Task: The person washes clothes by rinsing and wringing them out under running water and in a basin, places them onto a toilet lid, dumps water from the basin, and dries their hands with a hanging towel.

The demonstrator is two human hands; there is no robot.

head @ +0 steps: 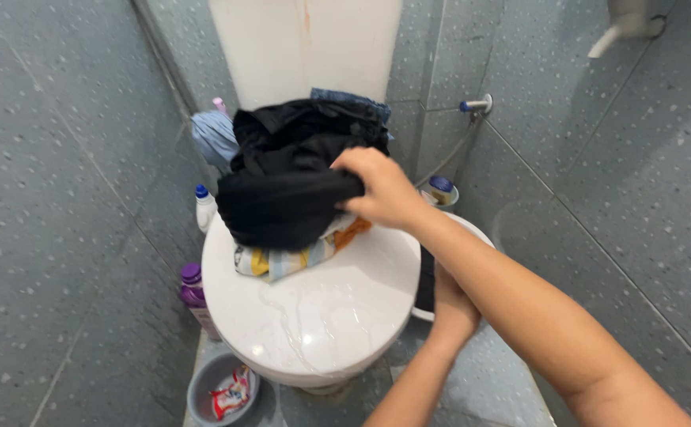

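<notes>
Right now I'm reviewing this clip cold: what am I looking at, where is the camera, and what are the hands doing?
There is no machine here, only a person's two bare hands, filmed by one camera worn on the head, looking down into a grey-tiled bathroom. A closed white toilet lid carries a pile of clothes. The right hand grips a black garment on top of a striped cloth. The left hand is at the lid's right edge; what it holds is unclear. A purple bottle and a grey bucket stand beside the toilet.
</notes>
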